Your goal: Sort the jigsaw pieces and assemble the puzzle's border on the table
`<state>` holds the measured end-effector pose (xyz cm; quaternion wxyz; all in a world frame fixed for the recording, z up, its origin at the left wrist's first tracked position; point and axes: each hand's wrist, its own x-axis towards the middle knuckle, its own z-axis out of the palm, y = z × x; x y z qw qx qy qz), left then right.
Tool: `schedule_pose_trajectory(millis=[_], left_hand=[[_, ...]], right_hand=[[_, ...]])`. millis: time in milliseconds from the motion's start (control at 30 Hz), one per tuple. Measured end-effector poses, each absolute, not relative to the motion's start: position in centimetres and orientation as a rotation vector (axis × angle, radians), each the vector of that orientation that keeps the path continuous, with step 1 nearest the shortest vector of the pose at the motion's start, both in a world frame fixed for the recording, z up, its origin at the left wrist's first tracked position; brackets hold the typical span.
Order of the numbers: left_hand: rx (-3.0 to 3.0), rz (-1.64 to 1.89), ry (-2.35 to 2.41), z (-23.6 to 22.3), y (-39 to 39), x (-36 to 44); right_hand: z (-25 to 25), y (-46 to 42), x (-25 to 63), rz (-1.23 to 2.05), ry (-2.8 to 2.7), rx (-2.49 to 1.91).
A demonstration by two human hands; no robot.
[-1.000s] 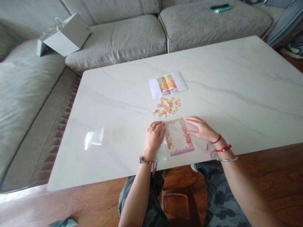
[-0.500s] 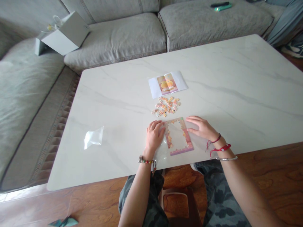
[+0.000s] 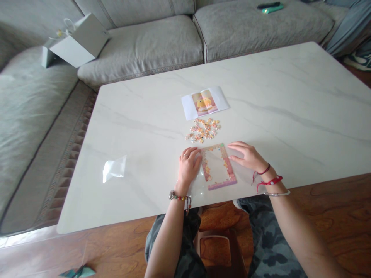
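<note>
A small jigsaw puzzle frame [image 3: 231,170] with a pink and orange border and a pale middle lies flat near the table's front edge. My left hand [image 3: 189,164] rests at its left edge, fingers loosely bent, over a clear plastic sheet or bag [image 3: 198,185]. At the frame's right edge my right hand [image 3: 245,153] lies with fingers stretched out and thumb apart, holding nothing. Just beyond the frame is a loose heap of small puzzle pieces [image 3: 203,130]. Behind the heap lies a creased paper sheet [image 3: 222,98] printed with two yellow ducklike figures.
The white marbled table [image 3: 145,116] has a clear plastic bag [image 3: 114,168] at its left. A grey sofa [image 3: 145,42] stands behind, bearing a white box [image 3: 82,40] and a green pen-like object [image 3: 273,9]. Another person's leg [image 3: 349,29] is at the far right.
</note>
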<state>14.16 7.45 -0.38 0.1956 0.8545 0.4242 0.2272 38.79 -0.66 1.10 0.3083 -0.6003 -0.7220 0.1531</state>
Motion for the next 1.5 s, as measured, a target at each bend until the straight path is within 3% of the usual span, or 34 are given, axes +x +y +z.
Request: schedule_pose_trajectory(millis=[767,1133,1500], left_hand=[[2.252,0.785,1.213,-0.1,7.9,14.0],[2.101,0.979,1.269,3.5,13.8,16.0],[1.863,1.012,1.502,3.7,15.8,13.5]], right_hand=[[1.1,-0.3,38.0,0.335,-1.68,-1.602],[4.6,6.5,40.4,0.192,-1.355,-1.653],[3.3,7.8,39.1,0.28,-1.429,-1.743]])
